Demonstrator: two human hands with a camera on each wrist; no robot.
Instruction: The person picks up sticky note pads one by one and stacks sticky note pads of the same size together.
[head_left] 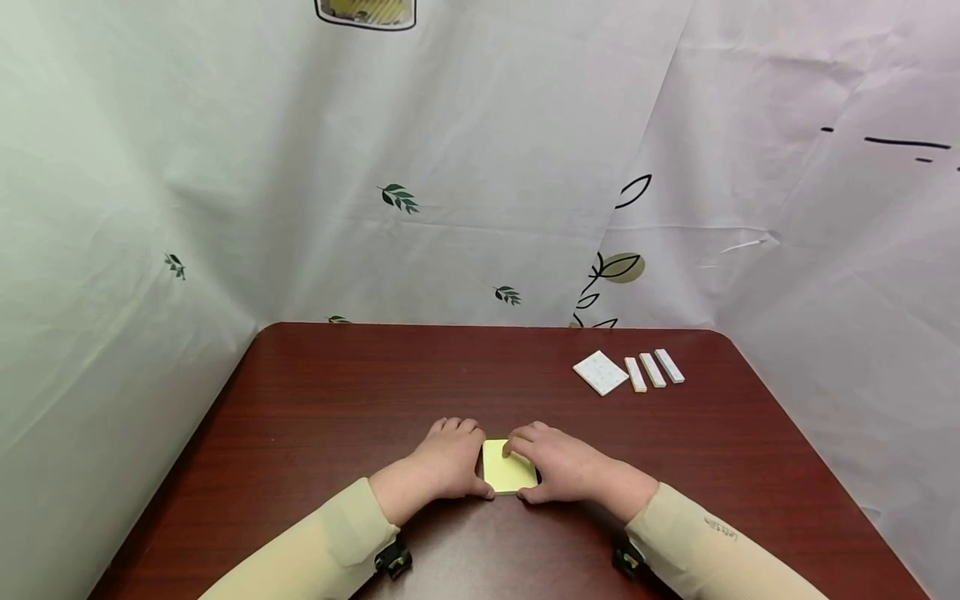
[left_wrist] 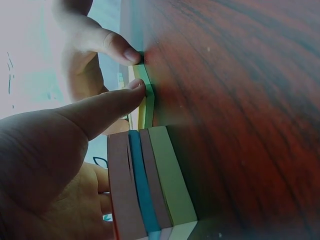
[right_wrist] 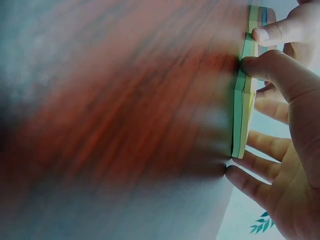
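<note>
A square stack of sticky notes (head_left: 502, 468), pale yellow on top with a green layer below, lies on the table between both hands. My left hand (head_left: 447, 460) curves round its left side, the thumb (left_wrist: 131, 95) at the near edge. Beneath that palm is a second stack (left_wrist: 160, 180) with mauve, blue and pale green layers; the hand hides it in the head view. My right hand (head_left: 562, 463) holds the yellow-topped stack from the right, thumb (right_wrist: 270, 67) on the near edge and a bent index finger over the top. Its other fingers reach the far side.
A white speckled square (head_left: 601, 372) lies at the back right of the dark red table (head_left: 360, 375). Beside it are three narrow white strips (head_left: 652, 370). White hanging sheets (head_left: 465, 150) printed with leaves surround the table's back and sides.
</note>
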